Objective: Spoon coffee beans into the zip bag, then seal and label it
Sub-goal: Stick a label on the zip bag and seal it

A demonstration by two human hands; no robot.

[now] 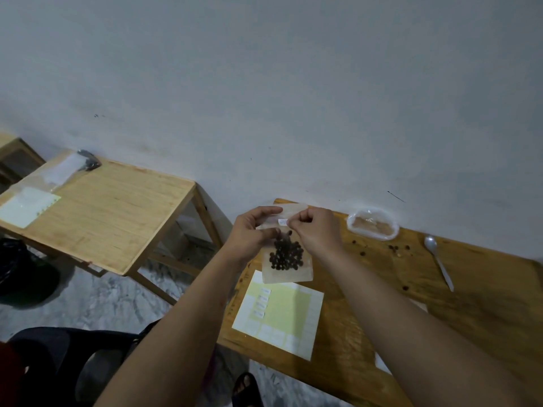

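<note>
A clear zip bag (289, 274) hangs upright above the brown table (484, 304), with dark coffee beans (286, 255) gathered in its lower half. My left hand (249, 233) grips the bag's upper left part. My right hand (317, 233) pinches a small white label (282, 222) against the bag's upper front. Below the bag lies the yellow label sheet (282, 315) with several white stickers on it. A metal spoon (437, 259) lies on the table to the right.
A clear plastic container (372, 224) stands by the wall behind the spoon, with loose beans (396, 248) scattered near it. A second, lighter wooden table (102, 215) at left carries a bag and another sheet. A dark chair (73, 356) stands at lower left.
</note>
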